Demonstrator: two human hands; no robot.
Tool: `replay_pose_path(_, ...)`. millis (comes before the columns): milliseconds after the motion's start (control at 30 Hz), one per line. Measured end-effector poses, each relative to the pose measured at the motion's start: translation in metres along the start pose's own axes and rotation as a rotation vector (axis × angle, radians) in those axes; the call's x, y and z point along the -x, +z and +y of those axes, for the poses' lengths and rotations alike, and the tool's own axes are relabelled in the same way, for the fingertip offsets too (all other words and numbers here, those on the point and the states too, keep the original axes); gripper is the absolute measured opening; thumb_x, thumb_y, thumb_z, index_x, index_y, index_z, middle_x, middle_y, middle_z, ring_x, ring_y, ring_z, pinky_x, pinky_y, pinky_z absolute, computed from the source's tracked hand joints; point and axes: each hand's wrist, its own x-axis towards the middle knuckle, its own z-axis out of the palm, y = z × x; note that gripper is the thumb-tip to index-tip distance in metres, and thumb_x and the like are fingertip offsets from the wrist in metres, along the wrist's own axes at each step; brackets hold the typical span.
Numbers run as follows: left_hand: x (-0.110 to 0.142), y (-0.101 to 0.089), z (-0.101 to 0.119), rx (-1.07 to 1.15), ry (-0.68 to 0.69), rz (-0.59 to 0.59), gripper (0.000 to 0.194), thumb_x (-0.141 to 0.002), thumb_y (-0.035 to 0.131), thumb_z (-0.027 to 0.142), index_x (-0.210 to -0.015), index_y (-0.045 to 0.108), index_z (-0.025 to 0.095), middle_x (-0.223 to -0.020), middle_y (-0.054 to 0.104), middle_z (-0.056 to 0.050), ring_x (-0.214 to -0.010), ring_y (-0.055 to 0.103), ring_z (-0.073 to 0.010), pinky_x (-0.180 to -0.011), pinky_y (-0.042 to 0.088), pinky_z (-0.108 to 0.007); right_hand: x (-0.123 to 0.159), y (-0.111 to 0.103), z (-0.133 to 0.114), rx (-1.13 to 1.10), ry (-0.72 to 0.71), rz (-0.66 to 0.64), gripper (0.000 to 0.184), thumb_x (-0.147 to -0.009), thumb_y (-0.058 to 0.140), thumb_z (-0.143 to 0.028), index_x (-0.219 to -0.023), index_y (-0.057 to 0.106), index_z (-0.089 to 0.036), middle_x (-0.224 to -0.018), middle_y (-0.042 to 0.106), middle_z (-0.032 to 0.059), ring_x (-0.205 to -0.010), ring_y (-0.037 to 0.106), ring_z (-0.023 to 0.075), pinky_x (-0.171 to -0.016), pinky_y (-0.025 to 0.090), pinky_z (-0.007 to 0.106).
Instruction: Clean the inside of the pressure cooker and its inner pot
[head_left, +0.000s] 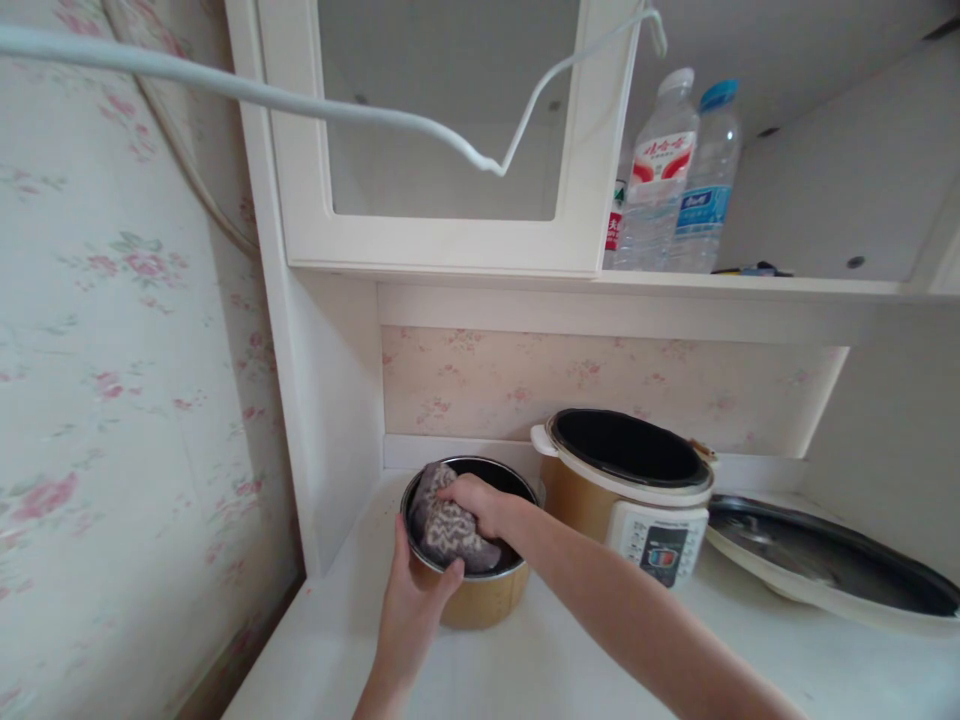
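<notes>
A gold inner pot [487, 603] with a dark inside stands on the white counter. My left hand [420, 590] grips its near left rim, thumb over the edge and fingers along the outer side. Bunched up in the pot's mouth is a grey patterned cloth [450, 525], partly over the left rim. My right hand [480, 500] reaches in from the right with its fingers closed on the cloth; some fingertips are hidden in the folds. Just to the right stands the gold and white rice cooker [581, 498], its top uncovered and its inside dark.
A round lid [810, 555] lies dark side up right of the cooker. Above are a cabinet door [450, 240] and a shelf with a red-label bottle [660, 180] and a blue-label bottle [709, 190]. A white hanger [300, 103] crosses the upper view. Floral wall [135, 400] at left.
</notes>
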Motion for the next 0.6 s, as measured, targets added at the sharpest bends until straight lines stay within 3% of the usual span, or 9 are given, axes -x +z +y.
replay_pose_path(100, 0.001, 0.0, 0.002, -0.006, 0.003, 0.008, 0.107, -0.071, 0.07, 0.048, -0.149, 0.001, 0.021, -0.153, 0.021, -0.008, -0.14, 0.018, -0.0233, -0.115, 0.013, -0.036, -0.007, 0.008, -0.003, -0.161, -0.083, 0.128, 0.027, -0.089, 0.032, -0.021, -0.104, 0.055, -0.017, -0.087, 0.068, 0.0056, -0.071, 0.066, 0.014, -0.065, 0.053, 0.027)
replay_pose_path(167, 0.001, 0.0, 0.003, 0.01, -0.004, -0.003, 0.107, -0.071, 0.069, 0.048, -0.149, 0.0, 0.021, -0.152, 0.024, -0.008, -0.139, 0.023, -0.0233, -0.115, 0.016, -0.036, -0.007, 0.011, -0.003, -0.222, -0.134, 0.151, 0.028, -0.086, 0.038, -0.018, -0.111, 0.052, -0.019, -0.091, 0.067, 0.0042, -0.074, 0.065, 0.013, -0.068, 0.053, 0.026)
replay_pose_path(233, 0.001, 0.0, 0.003, 0.021, -0.005, -0.023, 0.108, -0.071, 0.069, 0.048, -0.149, -0.001, 0.022, -0.151, 0.027, -0.008, -0.138, 0.027, -0.0233, -0.114, 0.02, -0.035, -0.001, 0.008, -0.001, -0.249, -0.16, 0.05, 0.03, -0.078, 0.052, -0.015, -0.108, 0.055, -0.019, -0.087, 0.068, 0.0029, -0.073, 0.065, 0.0143, -0.068, 0.053, 0.027)
replay_pose_path(300, 0.001, 0.0, 0.003, 0.028, 0.003, -0.007, 0.107, -0.071, 0.069, 0.048, -0.149, 0.001, 0.022, -0.15, 0.03, -0.008, -0.137, 0.029, -0.0237, -0.113, 0.021, -0.036, 0.009, 0.0, 0.0, -0.219, -0.159, -0.149, 0.033, -0.067, 0.063, -0.012, -0.099, 0.061, -0.017, -0.081, 0.068, 0.0017, -0.07, 0.065, 0.0157, -0.068, 0.053, 0.028)
replay_pose_path(400, 0.001, 0.002, 0.003, 0.051, 0.021, 0.021, 0.107, -0.069, 0.071, 0.047, -0.149, 0.005, 0.02, -0.148, 0.033, -0.01, -0.136, 0.03, -0.0246, -0.113, 0.02, -0.037, 0.02, -0.022, 0.001, 0.033, -0.089, -0.375, 0.029, -0.058, 0.068, -0.01, -0.085, 0.066, -0.017, -0.075, 0.069, -0.001, -0.066, 0.064, 0.0149, -0.065, 0.052, 0.026)
replay_pose_path(500, 0.002, 0.003, 0.004, 0.062, 0.022, 0.017, 0.108, -0.069, 0.071, 0.048, -0.149, 0.004, 0.02, -0.148, 0.034, -0.01, -0.137, 0.029, -0.0254, -0.113, 0.02, -0.038, 0.017, -0.039, 0.007, 0.297, -0.055, -0.293, 0.019, -0.05, 0.068, -0.003, -0.063, 0.064, -0.017, -0.06, 0.064, -0.0035, -0.06, 0.062, 0.0153, -0.062, 0.052, 0.028)
replay_pose_path(600, 0.001, 0.006, 0.003, 0.081, 0.024, -0.004, 0.106, -0.071, 0.069, 0.049, -0.149, 0.004, 0.023, -0.148, 0.034, -0.008, -0.137, 0.029, -0.0238, -0.114, 0.019, -0.038, 0.003, -0.037, 0.018, 0.254, -0.19, -0.087, 0.025, -0.051, 0.064, 0.001, -0.044, 0.052, -0.021, -0.052, 0.057, -0.0038, -0.068, 0.063, 0.0176, -0.071, 0.051, 0.033)
